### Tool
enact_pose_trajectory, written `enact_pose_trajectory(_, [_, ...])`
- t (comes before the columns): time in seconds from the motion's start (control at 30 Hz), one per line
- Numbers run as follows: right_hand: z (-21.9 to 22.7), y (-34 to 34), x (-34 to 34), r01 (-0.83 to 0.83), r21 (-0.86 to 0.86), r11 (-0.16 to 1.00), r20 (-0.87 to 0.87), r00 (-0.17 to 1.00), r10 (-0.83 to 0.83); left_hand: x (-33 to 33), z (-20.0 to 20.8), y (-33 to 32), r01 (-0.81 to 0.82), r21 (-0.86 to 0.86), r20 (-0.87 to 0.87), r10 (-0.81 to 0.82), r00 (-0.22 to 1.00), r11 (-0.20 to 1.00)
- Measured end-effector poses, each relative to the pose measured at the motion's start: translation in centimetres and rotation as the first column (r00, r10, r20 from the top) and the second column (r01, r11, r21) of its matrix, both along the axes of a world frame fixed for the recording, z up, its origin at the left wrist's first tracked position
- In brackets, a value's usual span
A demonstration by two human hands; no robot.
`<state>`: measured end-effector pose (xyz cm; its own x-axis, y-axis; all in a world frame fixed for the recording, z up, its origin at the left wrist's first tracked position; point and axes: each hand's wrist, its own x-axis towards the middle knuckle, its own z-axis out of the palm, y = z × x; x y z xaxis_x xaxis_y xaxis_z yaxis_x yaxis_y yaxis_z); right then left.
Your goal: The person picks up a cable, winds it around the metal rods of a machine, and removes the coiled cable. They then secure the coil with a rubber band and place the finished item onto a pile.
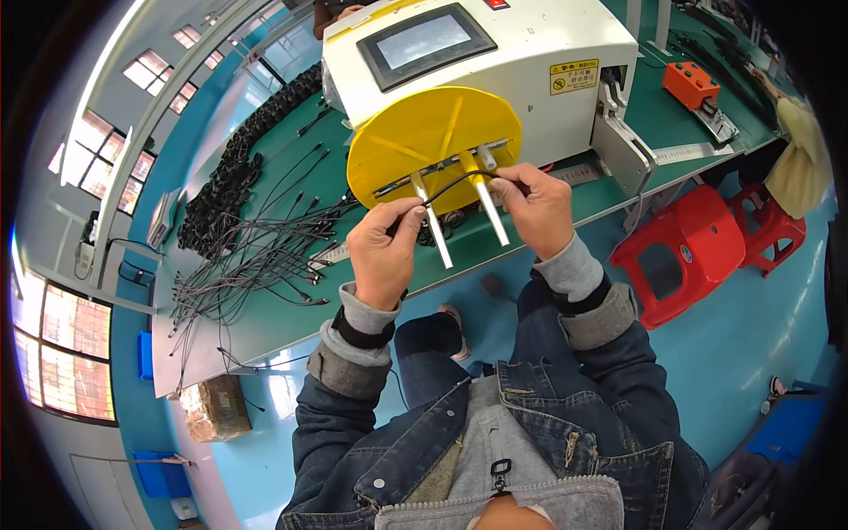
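Between my two hands a black cable (457, 181) runs in a shallow arch across two metal rods. My left hand (386, 243) pinches it just left of the left rod (439, 235). My right hand (537, 208) grips the cable to the right of the other rod (492, 214). Both rods stick out toward me from a round yellow disc (389, 159) on the front of a white machine (548, 115). Along the disc's slot sits a short metal peg (488, 157). The cable's ends are hidden in my fingers.
Many loose black cables (256, 238) lie on the green table (291, 309) at left, with bundled coils (221, 199) behind them. The machine carries a screen (427, 46). An orange box (691, 87) and red stools (685, 252) are at right. Another person's sleeve (799, 159) shows there.
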<state>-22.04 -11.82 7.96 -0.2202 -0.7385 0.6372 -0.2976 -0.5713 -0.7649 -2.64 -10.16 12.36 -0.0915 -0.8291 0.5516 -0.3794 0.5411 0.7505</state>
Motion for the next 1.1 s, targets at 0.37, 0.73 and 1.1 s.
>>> enact_pose_trajectory(0.37, [-1.1,-1.8,0.1,0.169,-0.098,0.981,-0.028,0.985,-0.172,-1.1,0.0,-0.9,0.024,0.023,-0.073,-0.022,0.997,0.999])
enact_pose_trajectory(0.73, [-7.0,5.7,-2.6,0.102,0.277,0.956,-0.092,0.993,-0.079,-0.2,-1.3,-1.0,0.019,0.07,-0.227,-0.003,0.974,0.997])
enact_pose_trajectory(1.1, [-8.8,7.3,-1.3,-0.149,0.458,0.877,-0.005,0.985,0.17,0.6,-0.8,0.0,-0.067,-0.109,-0.059,0.061,0.996,0.992])
